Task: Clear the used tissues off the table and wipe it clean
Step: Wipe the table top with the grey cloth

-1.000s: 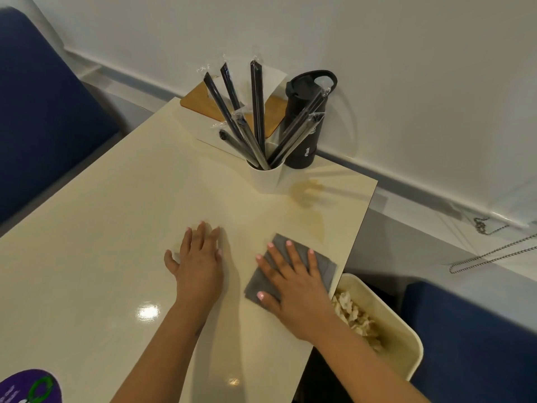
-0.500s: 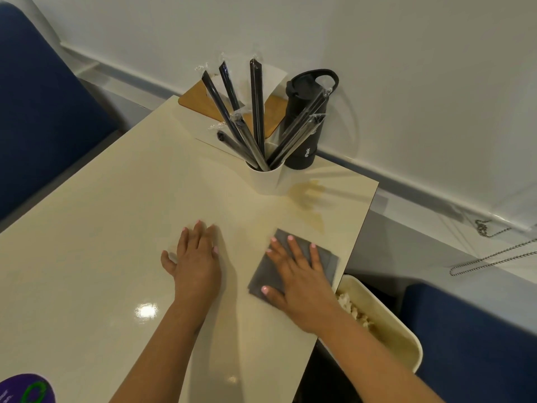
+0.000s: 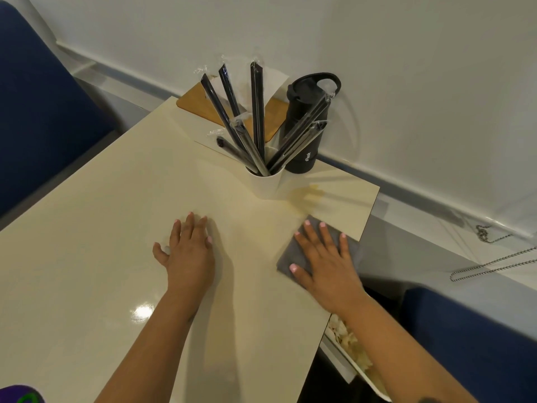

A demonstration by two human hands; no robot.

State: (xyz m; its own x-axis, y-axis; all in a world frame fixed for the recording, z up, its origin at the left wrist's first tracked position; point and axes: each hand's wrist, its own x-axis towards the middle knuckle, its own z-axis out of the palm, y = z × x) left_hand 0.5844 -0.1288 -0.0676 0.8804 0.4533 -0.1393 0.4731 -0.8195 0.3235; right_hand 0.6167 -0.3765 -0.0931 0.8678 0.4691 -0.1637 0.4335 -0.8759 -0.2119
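A folded grey cloth (image 3: 290,257) lies on the cream table (image 3: 101,242) close to its right edge. My right hand (image 3: 325,263) presses flat on the cloth with fingers spread and straight. My left hand (image 3: 189,254) rests flat on the bare tabletop to the left of it, fingers together. A white bin (image 3: 343,370) stands below the table's right edge, with crumpled tissues (image 3: 348,341) inside; my right forearm hides part of it.
At the far end stand a white cup (image 3: 266,184) of wrapped black straws, a black flask (image 3: 305,123) and a wooden-topped tissue box (image 3: 200,104). A yellowish stain (image 3: 305,196) marks the table by the cup. Blue seats (image 3: 35,112) flank the table. A purple object (image 3: 20,395) shows bottom left.
My right hand has slid the grey cloth to the right and slightly away from me, up to the table's right edge. My left hand has stayed flat in place.
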